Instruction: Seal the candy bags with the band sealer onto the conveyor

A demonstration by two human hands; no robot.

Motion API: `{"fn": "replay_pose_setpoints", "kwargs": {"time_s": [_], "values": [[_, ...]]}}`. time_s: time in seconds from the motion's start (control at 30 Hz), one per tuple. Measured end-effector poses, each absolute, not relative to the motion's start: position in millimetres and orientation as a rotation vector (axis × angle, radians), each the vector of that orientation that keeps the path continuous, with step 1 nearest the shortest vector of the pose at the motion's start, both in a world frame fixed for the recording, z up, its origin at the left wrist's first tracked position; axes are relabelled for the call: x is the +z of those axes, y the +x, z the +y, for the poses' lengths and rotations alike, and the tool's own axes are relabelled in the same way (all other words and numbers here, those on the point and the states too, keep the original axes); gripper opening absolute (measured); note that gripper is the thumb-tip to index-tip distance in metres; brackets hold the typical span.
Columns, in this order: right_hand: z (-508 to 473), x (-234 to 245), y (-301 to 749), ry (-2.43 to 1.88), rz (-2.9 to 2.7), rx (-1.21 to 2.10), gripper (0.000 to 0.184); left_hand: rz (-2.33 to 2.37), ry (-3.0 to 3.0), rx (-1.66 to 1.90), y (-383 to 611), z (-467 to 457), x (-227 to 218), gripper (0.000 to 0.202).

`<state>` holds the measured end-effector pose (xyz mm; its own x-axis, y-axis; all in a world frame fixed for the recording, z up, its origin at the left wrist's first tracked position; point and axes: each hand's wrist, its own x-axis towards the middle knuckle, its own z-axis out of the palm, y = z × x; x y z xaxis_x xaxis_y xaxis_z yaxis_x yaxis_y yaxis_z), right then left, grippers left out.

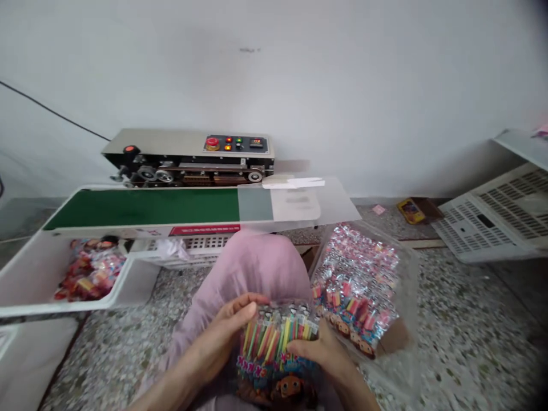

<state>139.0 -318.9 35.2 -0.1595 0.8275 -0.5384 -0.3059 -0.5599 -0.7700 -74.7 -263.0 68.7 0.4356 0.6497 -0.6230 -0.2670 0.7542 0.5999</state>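
Note:
In my lap is a clear plastic bag point(274, 348) of small printed packets with green, yellow and red sticks and a brown cartoon figure. My left hand point(237, 319) grips its left edge, thumb along the upper corner. On the right side, my right hand point(321, 351) holds it with the thumb laid across the front. The fingers behind the bag are hidden. Beside my right knee lies a larger clear bag point(355, 285) filled with similar shiny packets.
A band sealer point(188, 154) with lit buttons stands by the wall behind a green conveyor belt point(149, 206). Below left, a white bin point(141, 285) holds colourful packets. A white plastic crate point(492, 211) leans at the right near a small yellow box point(411, 211).

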Motion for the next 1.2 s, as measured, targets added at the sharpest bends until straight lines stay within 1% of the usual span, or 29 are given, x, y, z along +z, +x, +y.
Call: {"fn": "replay_pose_setpoints", "kwargs": {"time_s": [0.1, 0.23, 0.37, 0.43, 0.53, 0.6, 0.63, 0.77, 0.87, 0.9, 0.97, 1.0, 1.07, 1.2], "values": [[-319, 37, 137, -1.382, -0.741, 1.791, 0.064, 0.945, 0.362, 0.688, -83, -280, 66, 0.057], [-317, 41, 134, -1.268, -0.899, 1.817, 0.072, 0.838, 0.411, 0.723, -88, -287, 64, 0.062], [-318, 42, 134, -1.139, -0.842, 1.965, 0.075, 0.756, 0.452, 0.845, -94, -296, 58, 0.058], [-321, 38, 135, -1.123, -0.802, 1.982, 0.075, 0.649, 0.450, 0.765, -100, -301, 54, 0.063], [-326, 33, 135, -1.156, -0.768, 1.941, 0.076, 0.470, 0.512, 0.562, -110, -305, 54, 0.078], [-330, 32, 135, -1.188, -0.766, 1.900, 0.078, 0.455, 0.621, 0.465, -114, -303, 59, 0.084], [-331, 33, 135, -1.191, -0.762, 1.884, 0.080, 0.479, 0.687, 0.426, -115, -301, 62, 0.083], [-333, 38, 134, -1.173, -0.740, 1.905, 0.086, 0.582, 0.934, 0.292, -117, -285, 73, 0.066], [-331, 40, 135, -1.184, -0.719, 1.956, 0.086, 0.493, 0.908, 0.222, -128, -273, 69, 0.060], [-331, 40, 135, -1.188, -0.711, 1.965, 0.086, 0.486, 0.869, 0.228, -132, -271, 65, 0.051], [-329, 38, 136, -1.211, -0.706, 1.963, 0.084, 0.562, 0.839, 0.243, -140, -269, 55, 0.026], [-329, 37, 137, -1.235, -0.711, 1.953, 0.083, 0.634, 0.860, 0.260, -142, -270, 51, 0.022], [-328, 36, 140, -1.316, -0.720, 1.920, 0.080, 0.766, 0.939, 0.319, -138, -275, 45, 0.031], [-329, 34, 149, -1.470, -0.766, 1.845, 0.080, 0.904, 1.078, 0.554, -114, -287, 48, 0.039]]}}
